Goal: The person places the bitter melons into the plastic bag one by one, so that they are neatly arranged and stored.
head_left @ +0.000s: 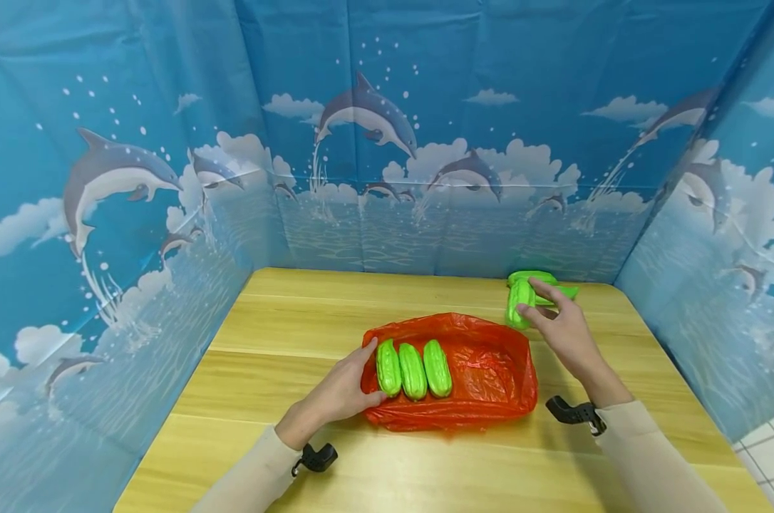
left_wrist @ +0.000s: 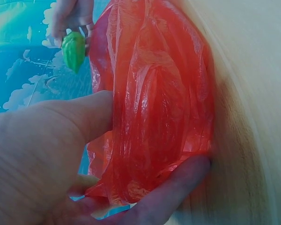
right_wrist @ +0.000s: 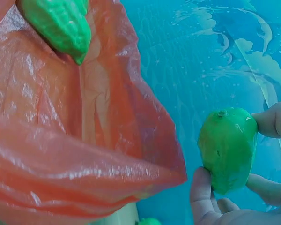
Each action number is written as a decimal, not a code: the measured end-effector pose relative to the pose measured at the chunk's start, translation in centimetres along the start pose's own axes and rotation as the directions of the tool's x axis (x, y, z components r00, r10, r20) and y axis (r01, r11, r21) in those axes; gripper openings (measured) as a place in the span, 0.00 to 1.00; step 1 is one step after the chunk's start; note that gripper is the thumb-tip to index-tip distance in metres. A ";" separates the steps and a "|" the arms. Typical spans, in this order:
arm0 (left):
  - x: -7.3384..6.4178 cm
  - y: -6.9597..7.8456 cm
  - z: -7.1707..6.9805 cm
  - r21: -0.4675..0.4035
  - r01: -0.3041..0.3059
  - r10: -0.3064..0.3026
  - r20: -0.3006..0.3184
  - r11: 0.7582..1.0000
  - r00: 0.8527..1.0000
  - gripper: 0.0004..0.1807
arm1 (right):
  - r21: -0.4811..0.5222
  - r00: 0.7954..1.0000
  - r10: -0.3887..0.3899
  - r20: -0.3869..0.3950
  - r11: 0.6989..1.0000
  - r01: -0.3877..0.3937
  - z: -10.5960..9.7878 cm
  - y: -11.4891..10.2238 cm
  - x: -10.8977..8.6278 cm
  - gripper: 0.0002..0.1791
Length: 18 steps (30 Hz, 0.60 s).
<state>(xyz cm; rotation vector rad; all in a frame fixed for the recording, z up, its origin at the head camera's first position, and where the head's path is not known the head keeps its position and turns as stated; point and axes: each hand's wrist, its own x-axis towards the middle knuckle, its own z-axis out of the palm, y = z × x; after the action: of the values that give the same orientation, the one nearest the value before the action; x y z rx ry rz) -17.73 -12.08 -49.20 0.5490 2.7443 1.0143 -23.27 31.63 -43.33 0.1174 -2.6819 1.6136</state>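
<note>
A red plastic bag (head_left: 489, 367) lies spread open on the table, with three green bitter melons (head_left: 413, 371) side by side in its left part. My left hand (head_left: 342, 381) grips the bag's left end; in the left wrist view its thumb and fingers (left_wrist: 178, 183) press the red film from two sides. Right of the bag, my right hand (head_left: 563, 328) pinches another bitter melon (right_wrist: 228, 150) between thumb and fingertips, lengthwise away from me. Past that hand, more green bitter melons (head_left: 533, 276) lie at the table's back right, partly hidden by the hand and the held one.
The wooden table (head_left: 284, 313) meets a blue dolphin-print curtain (head_left: 361, 235) at the back and sides. Black camera mounts (head_left: 319, 458) sit on both wrists. White floor tiles (head_left: 772, 456) show at the lower right.
</note>
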 end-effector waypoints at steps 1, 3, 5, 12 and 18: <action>0.0 0.0 0.0 0.001 -0.001 0.001 -0.001 1.000 1.000 0.60 | 0.010 1.000 -0.003 0.006 1.000 0.003 0.1 -0.1 0.0 0.48; 0.1 -0.1 0.1 0.002 -0.002 0.002 -0.005 1.000 1.000 0.60 | 0.036 1.000 -0.013 0.019 0.999 0.012 0.2 -0.2 -0.2 0.48; 0.1 -0.1 0.0 0.003 -0.004 0.004 -0.008 1.000 1.000 0.60 | 0.055 0.999 -0.025 0.024 0.998 0.023 0.4 -0.3 -0.3 0.47; 0.0 -0.1 0.0 0.000 0.001 -0.001 -0.007 1.000 1.000 0.60 | 0.061 0.999 -0.036 0.030 0.998 0.035 0.9 -0.6 -0.6 0.46; 0.1 -0.2 -0.1 -0.005 0.002 -0.002 -0.010 1.000 1.000 0.60 | 0.055 0.998 -0.037 0.059 0.998 0.034 1.3 -0.8 -0.7 0.46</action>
<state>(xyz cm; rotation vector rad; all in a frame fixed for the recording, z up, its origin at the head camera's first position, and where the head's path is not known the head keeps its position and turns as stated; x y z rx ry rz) -17.88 -12.19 -49.27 0.5420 2.7490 1.0263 -22.46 30.16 -43.22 0.2166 -2.6637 1.6998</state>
